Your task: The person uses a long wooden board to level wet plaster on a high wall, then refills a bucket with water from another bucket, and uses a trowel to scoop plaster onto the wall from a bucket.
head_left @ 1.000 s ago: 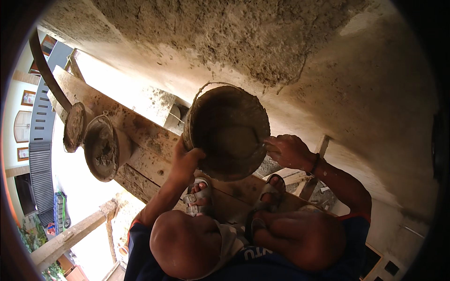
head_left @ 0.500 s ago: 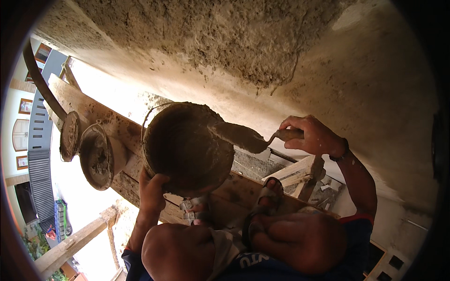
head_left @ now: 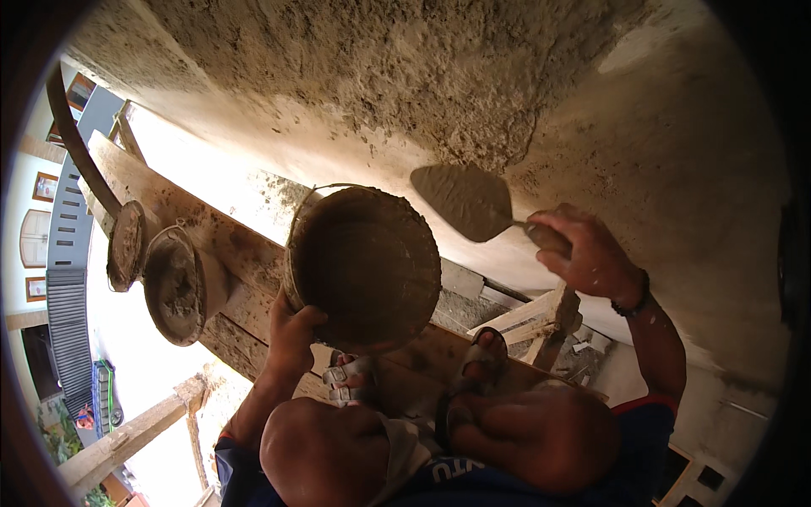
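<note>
My left hand (head_left: 292, 336) grips the near left rim of a dark, mortar-caked bucket (head_left: 365, 269), which tilts with its mouth toward me. Inside, the bucket is too dark to tell how much it holds. In my right hand (head_left: 583, 253) is the handle of a trowel (head_left: 466, 201). Its broad blade, smeared with grey mortar, is held flat to the right of the bucket, apart from it. Just beyond the blade is the rough wet mortar (head_left: 456, 93) on the wall; I cannot tell whether they touch.
I squat on wooden scaffold planks (head_left: 245, 253), my sandalled feet (head_left: 481, 359) behind the bucket. Another bucket (head_left: 175, 286) with mortar and a round mortar-covered container (head_left: 127, 247) stand at left. Timber supports (head_left: 549, 321) show at right; bright ground lies below the planks' left side.
The trowel has come out of the bucket and moved up and right toward the wall, its blade turned to show its broad face. The bucket has shifted slightly right with my left hand.
</note>
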Motion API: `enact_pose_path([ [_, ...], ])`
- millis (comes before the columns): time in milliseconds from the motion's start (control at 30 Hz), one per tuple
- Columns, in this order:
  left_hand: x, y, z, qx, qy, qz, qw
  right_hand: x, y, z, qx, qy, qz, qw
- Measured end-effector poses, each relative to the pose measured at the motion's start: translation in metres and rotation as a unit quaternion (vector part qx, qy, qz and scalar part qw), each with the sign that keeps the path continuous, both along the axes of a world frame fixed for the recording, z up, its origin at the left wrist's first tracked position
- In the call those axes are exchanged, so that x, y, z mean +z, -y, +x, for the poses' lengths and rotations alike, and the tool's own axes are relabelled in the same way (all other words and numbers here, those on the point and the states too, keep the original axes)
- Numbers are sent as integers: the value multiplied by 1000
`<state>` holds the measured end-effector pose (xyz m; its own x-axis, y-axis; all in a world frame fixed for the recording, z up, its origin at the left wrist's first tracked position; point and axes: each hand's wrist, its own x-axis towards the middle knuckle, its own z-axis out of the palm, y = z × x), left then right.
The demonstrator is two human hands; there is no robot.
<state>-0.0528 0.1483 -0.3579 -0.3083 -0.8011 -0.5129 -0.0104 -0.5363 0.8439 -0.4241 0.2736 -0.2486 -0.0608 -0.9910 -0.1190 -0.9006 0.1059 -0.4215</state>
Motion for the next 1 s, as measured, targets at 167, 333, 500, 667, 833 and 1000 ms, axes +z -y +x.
enact_pose_path([
  [167, 2, 2, -30, -75, -4, -33, 997, -56, 12, 57, 97, -198, -57, 974],
  [333, 6, 1, -48, -85, -14, -59, 995, -98, 22, 67, 141, -204, 19, 969],
  [500, 2, 5, -46, -104, 30, -62, 992, -129, 17, 66, 182, 32, 120, 975],
  [667, 19, 7, -34, -84, 56, -44, 994, -100, 23, 70, 113, 90, 87, 986],
  [833, 8, 9, 3, -31, 17, -37, 999, -39, 50, 71, 115, 131, 47, 984],
  [1000, 15, 13, 27, 33, 3, -28, 999, 4, 70, 56, 139, 151, 63, 977],
])
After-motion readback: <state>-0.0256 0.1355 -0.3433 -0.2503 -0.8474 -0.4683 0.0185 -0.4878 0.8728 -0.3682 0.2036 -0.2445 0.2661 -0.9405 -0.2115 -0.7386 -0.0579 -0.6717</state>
